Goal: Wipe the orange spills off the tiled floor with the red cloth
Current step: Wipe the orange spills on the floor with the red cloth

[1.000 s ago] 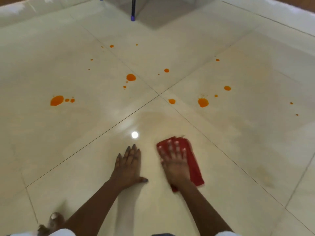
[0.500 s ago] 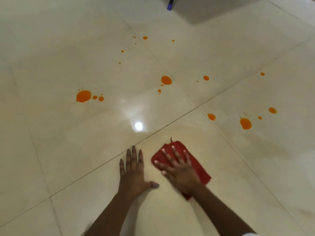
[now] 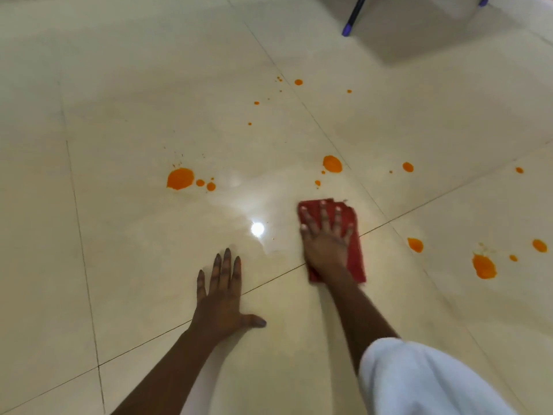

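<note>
Just right of the middle of the tiled floor (image 3: pixel 134 250), the red cloth (image 3: pixel 357 256) lies flat under the right hand (image 3: pixel 326 244). It is a plain, deep red oblong, apparently folded, though motion blur softens its edges. Its long axis runs near to far, leaning slightly to the right at the near end, and its far short edge faces a rounded orange blob (image 3: pixel 332 164) close beyond it. The cloth straddles a grout line (image 3: pixel 269 281) that crosses the floor from near left to far right.

That hand grasps nothing: palm down, with fingers straight and spread, it presses on the cloth, whose red shows past the fingertips and along the right side. The left hand (image 3: pixel 223 298) is likewise unclenched, flat on bare tile to the left and nearer, with its thumb stuck out to the right.

The orange spills (image 3: pixel 180 178) are scattered apart from the cloth: the biggest patch sits far left with two small drops beside it, fine specks trail farther off, and several blobs (image 3: pixel 484 266) lie well to the right. A bright light glare (image 3: pixel 257 228) shines between the hands. A white sleeve (image 3: pixel 419 381) fills the near right corner, and a dark furniture leg with a blue tip (image 3: pixel 348 28) stands at the far edge.
</note>
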